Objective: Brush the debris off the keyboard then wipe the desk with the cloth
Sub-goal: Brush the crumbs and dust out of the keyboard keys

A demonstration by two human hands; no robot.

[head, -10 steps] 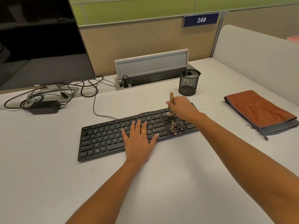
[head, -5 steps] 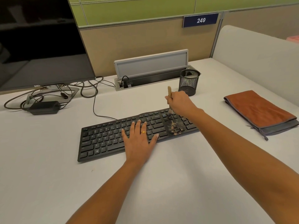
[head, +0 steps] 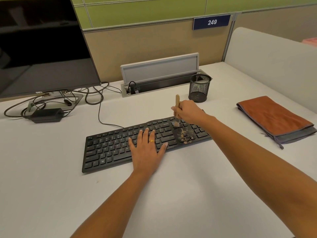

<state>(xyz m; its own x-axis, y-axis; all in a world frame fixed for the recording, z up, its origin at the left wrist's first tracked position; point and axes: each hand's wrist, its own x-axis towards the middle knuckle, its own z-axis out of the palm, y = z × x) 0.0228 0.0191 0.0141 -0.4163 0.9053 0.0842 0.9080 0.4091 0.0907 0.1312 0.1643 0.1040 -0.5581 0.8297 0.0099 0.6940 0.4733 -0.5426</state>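
A pale counter (head: 188, 194) carries a black keyboard (head: 109, 148) at its middle. A folded orange cloth (head: 272, 117) lies untouched well to the right. The left hand (head: 147, 152) rests flat on the middle keys, fingers straight and spread, steadying the keyboard. The right hand (head: 188, 110) grips a small wooden brush (head: 177, 103) upright, its bristles touching keys toward the far right. Tan debris (head: 185, 134) sits just nearer than the bristles. The brushing step appears to be in hand. Next, the bristles likely need to sweep through the crumbs and off the near edge.
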